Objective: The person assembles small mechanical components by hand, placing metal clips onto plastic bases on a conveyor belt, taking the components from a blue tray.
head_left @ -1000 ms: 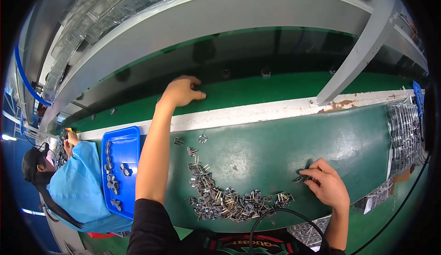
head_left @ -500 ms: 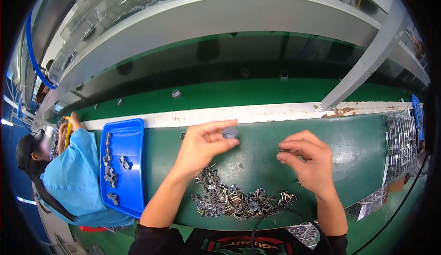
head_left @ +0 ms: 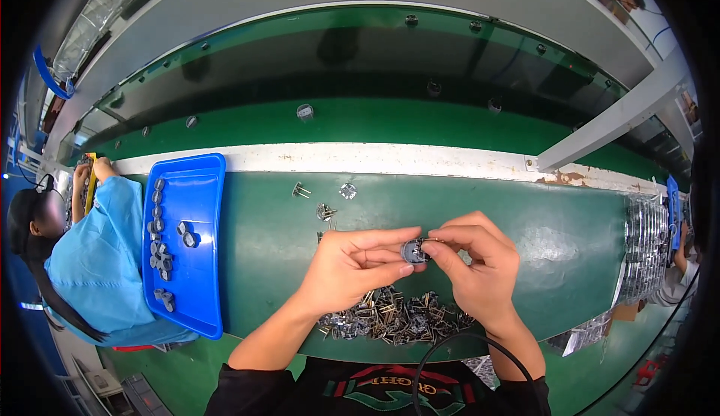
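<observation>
My left hand point(head_left: 352, 266) and my right hand point(head_left: 474, 264) meet over the green table point(head_left: 555, 228), both pinching one small grey round part point(head_left: 413, 250) between their fingertips. A thin metal piece pokes out at my right fingertips against that part. Just below my hands, near the table's front edge, lies a heap of small metal clips point(head_left: 394, 317). Three loose metal pieces point(head_left: 324, 210) lie on the green surface a little beyond my left hand.
A blue tray point(head_left: 196, 191) on the left holds several small grey parts point(head_left: 159, 247). A person in a light blue coat point(head_left: 94, 255) sits at far left. Stacked metal strips point(head_left: 646, 247) lie at the right. Beyond a white strip point(head_left: 390, 159) runs a green belt carrying small parts.
My left hand came back from the far belt to the table's middle. My right hand rose from the heap to meet it, and both now hold the grey part together.
</observation>
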Demonstrator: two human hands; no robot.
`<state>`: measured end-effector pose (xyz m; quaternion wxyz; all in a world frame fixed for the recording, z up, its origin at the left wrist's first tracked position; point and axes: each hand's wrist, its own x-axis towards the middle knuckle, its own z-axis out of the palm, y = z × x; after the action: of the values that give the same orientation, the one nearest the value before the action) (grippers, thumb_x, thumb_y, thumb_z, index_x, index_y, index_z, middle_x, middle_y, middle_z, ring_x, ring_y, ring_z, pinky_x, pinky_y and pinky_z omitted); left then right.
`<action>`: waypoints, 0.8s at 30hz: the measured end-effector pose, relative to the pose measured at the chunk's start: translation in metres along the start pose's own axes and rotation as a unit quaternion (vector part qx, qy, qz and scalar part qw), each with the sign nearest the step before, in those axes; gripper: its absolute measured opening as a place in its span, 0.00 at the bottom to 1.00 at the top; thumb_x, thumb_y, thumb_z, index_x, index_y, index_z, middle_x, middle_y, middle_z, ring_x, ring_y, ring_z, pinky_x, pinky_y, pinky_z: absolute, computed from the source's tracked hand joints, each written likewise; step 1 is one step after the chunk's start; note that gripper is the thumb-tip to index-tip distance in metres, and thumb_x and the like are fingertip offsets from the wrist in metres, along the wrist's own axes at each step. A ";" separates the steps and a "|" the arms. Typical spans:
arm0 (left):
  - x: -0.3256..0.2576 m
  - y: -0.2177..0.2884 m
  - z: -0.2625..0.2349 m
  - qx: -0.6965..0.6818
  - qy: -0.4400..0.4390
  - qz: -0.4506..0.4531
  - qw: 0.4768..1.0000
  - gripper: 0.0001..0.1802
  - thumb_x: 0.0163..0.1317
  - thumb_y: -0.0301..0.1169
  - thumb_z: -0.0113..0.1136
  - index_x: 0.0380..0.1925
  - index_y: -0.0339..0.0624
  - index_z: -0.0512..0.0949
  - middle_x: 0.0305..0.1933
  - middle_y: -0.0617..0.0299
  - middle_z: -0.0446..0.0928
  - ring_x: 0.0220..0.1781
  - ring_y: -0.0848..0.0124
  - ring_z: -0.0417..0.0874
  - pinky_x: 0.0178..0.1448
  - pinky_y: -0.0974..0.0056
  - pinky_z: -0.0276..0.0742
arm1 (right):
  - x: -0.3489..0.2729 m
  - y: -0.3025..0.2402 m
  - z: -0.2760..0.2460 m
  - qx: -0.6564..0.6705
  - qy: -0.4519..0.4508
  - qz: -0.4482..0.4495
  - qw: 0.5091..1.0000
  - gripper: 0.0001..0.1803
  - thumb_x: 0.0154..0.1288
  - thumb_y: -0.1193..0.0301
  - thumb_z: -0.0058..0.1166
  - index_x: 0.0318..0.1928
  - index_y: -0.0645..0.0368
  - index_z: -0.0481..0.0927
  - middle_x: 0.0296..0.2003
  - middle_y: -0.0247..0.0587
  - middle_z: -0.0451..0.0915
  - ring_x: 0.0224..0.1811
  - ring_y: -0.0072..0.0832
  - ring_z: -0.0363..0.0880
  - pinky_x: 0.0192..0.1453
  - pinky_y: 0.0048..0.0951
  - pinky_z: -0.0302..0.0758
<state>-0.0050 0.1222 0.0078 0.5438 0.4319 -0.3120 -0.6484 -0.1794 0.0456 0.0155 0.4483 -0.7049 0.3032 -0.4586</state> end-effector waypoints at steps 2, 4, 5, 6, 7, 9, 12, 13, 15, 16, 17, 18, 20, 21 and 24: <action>-0.001 -0.003 -0.002 0.035 0.007 0.016 0.999 0.25 0.63 0.16 0.63 0.62 0.32 0.75 0.45 0.52 0.85 0.46 0.72 0.86 0.49 0.72 0.81 | 0.004 -0.004 -0.002 -0.055 -0.022 -0.039 0.997 0.09 0.54 0.84 0.68 0.37 0.64 0.86 0.32 0.40 0.81 0.29 0.25 0.81 0.28 0.26 0.78; -0.001 -0.005 -0.003 0.081 -0.016 0.051 0.995 0.25 0.63 0.16 0.63 0.61 0.33 0.76 0.46 0.53 0.84 0.45 0.75 0.85 0.48 0.72 0.81 | 0.006 -0.006 -0.004 -0.111 -0.045 -0.078 0.990 0.09 0.53 0.84 0.69 0.36 0.64 0.85 0.31 0.40 0.80 0.29 0.26 0.81 0.28 0.27 0.77; -0.002 -0.006 -0.003 0.078 -0.015 0.049 0.996 0.25 0.63 0.16 0.63 0.61 0.33 0.76 0.46 0.53 0.84 0.45 0.75 0.85 0.48 0.72 0.81 | 0.007 -0.006 -0.004 -0.132 -0.051 -0.102 0.985 0.10 0.51 0.84 0.69 0.35 0.64 0.85 0.31 0.40 0.80 0.28 0.28 0.81 0.27 0.28 0.76; -0.001 -0.007 -0.003 0.099 -0.010 0.060 0.993 0.24 0.63 0.16 0.63 0.61 0.35 0.77 0.46 0.54 0.84 0.45 0.75 0.85 0.48 0.72 0.82 | 0.007 -0.005 -0.004 -0.152 -0.055 -0.127 0.979 0.10 0.49 0.84 0.70 0.34 0.64 0.84 0.31 0.40 0.79 0.27 0.30 0.80 0.26 0.29 0.75; -0.002 -0.007 -0.003 0.119 -0.005 0.070 0.990 0.24 0.63 0.16 0.64 0.60 0.36 0.78 0.46 0.56 0.84 0.44 0.75 0.85 0.47 0.72 0.82 | 0.007 -0.005 -0.003 -0.151 -0.058 -0.126 0.979 0.10 0.49 0.84 0.70 0.34 0.64 0.84 0.31 0.40 0.79 0.27 0.30 0.80 0.26 0.29 0.75; -0.002 -0.005 -0.004 0.135 -0.006 0.072 0.988 0.23 0.63 0.16 0.64 0.59 0.38 0.79 0.45 0.57 0.83 0.44 0.76 0.85 0.46 0.72 0.82 | 0.005 -0.003 0.000 -0.171 -0.051 -0.140 0.974 0.11 0.48 0.83 0.70 0.33 0.63 0.84 0.30 0.39 0.79 0.27 0.32 0.80 0.26 0.30 0.75; -0.004 -0.001 -0.005 0.169 -0.004 0.075 0.983 0.23 0.60 0.14 0.65 0.57 0.37 0.80 0.43 0.58 0.82 0.42 0.76 0.85 0.44 0.73 0.81 | 0.002 -0.002 0.001 -0.168 -0.071 -0.130 0.975 0.11 0.47 0.82 0.70 0.33 0.62 0.84 0.30 0.39 0.79 0.27 0.32 0.79 0.26 0.30 0.75; -0.004 0.000 -0.005 0.186 -0.001 0.078 0.979 0.24 0.58 0.13 0.66 0.56 0.34 0.81 0.42 0.58 0.82 0.40 0.76 0.84 0.43 0.73 0.81 | 0.001 -0.002 0.002 -0.168 -0.072 -0.129 0.975 0.11 0.47 0.82 0.70 0.33 0.62 0.84 0.30 0.39 0.79 0.27 0.32 0.79 0.26 0.30 0.75; -0.005 0.000 -0.008 0.203 -0.011 0.082 0.976 0.25 0.57 0.13 0.66 0.56 0.34 0.80 0.42 0.58 0.82 0.40 0.76 0.84 0.43 0.73 0.81 | -0.001 0.000 0.003 -0.169 -0.065 -0.126 0.975 0.12 0.47 0.82 0.70 0.34 0.62 0.85 0.30 0.38 0.79 0.26 0.32 0.79 0.26 0.30 0.75; -0.004 -0.001 -0.009 0.221 -0.021 0.087 0.971 0.25 0.57 0.13 0.67 0.57 0.34 0.80 0.43 0.58 0.82 0.40 0.76 0.84 0.43 0.73 0.81 | -0.003 0.003 0.005 -0.170 -0.064 -0.124 0.975 0.12 0.47 0.82 0.70 0.34 0.62 0.85 0.30 0.38 0.79 0.26 0.32 0.79 0.26 0.30 0.75; -0.003 -0.004 -0.009 0.220 -0.024 0.086 0.972 0.25 0.57 0.13 0.67 0.57 0.34 0.80 0.43 0.58 0.82 0.40 0.76 0.84 0.43 0.73 0.81 | -0.007 0.008 0.007 -0.173 -0.050 -0.142 0.973 0.12 0.48 0.83 0.69 0.36 0.63 0.85 0.31 0.38 0.79 0.27 0.32 0.80 0.27 0.29 0.76; -0.001 -0.005 -0.007 0.169 -0.014 0.088 0.982 0.23 0.59 0.15 0.66 0.56 0.35 0.81 0.42 0.58 0.83 0.41 0.77 0.84 0.44 0.73 0.81 | -0.009 0.009 0.007 -0.178 -0.034 -0.157 0.971 0.13 0.49 0.83 0.68 0.38 0.63 0.85 0.31 0.38 0.79 0.28 0.32 0.80 0.27 0.29 0.77; 0.003 -0.009 -0.004 0.114 -0.014 0.084 0.990 0.20 0.61 0.17 0.66 0.55 0.35 0.82 0.42 0.58 0.84 0.42 0.78 0.85 0.45 0.74 0.81 | -0.004 0.009 0.000 -0.172 -0.078 -0.150 0.971 0.15 0.49 0.84 0.66 0.40 0.63 0.85 0.32 0.39 0.79 0.29 0.33 0.81 0.29 0.30 0.77; 0.007 -0.010 -0.005 0.107 0.032 0.053 0.992 0.18 0.60 0.16 0.66 0.52 0.35 0.83 0.39 0.59 0.84 0.40 0.78 0.85 0.43 0.75 0.80 | 0.000 0.009 -0.007 -0.168 -0.118 -0.144 0.968 0.16 0.50 0.85 0.65 0.43 0.64 0.85 0.33 0.40 0.80 0.31 0.34 0.81 0.30 0.31 0.78; 0.010 0.003 -0.009 0.196 0.122 0.064 0.971 0.11 0.60 0.17 0.67 0.43 0.33 0.85 0.32 0.60 0.86 0.33 0.80 0.84 0.37 0.76 0.79 | 0.013 0.001 -0.045 -0.183 -0.162 -0.068 0.967 0.18 0.53 0.84 0.62 0.47 0.64 0.84 0.35 0.43 0.80 0.33 0.39 0.81 0.36 0.35 0.79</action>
<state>0.0042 0.1125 0.0047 0.5230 0.5848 -0.3914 -0.4810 -0.2152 0.0189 0.0278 0.3225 -0.8590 0.2564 -0.3040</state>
